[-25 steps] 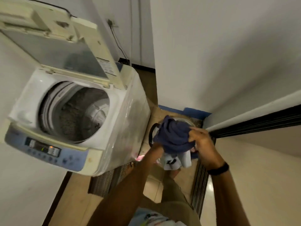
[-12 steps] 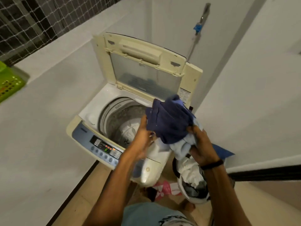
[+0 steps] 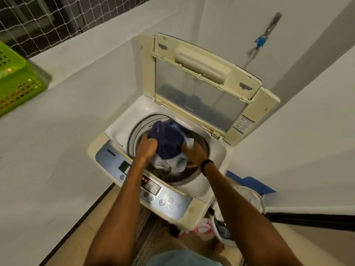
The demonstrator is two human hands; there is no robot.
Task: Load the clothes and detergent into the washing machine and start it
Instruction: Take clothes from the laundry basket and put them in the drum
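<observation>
A cream top-loading washing machine point(image 3: 203, 191) stands in front of me with its lid point(image 3: 201, 81) raised. Over the drum opening point(image 3: 140, 127) I hold a bundle of clothes point(image 3: 168, 141), a dark blue garment on top and pale ones beneath. My left hand point(image 3: 148, 147) grips the bundle's left side and my right hand point(image 3: 194, 152) grips its right side. The blue control panel point(image 3: 153, 191) runs along the machine's front, partly behind my left forearm. No detergent container is plainly recognisable.
A white laundry basket point(image 3: 251, 200) with more clothes sits on the floor at the machine's right, with a pink packet point(image 3: 199, 227) beside it. A green crate point(image 3: 15, 79) rests on the ledge at the left. White walls close in on both sides.
I have turned from the basket to the machine and carried the bundle leftward and down, from above the basket to over the drum opening.
</observation>
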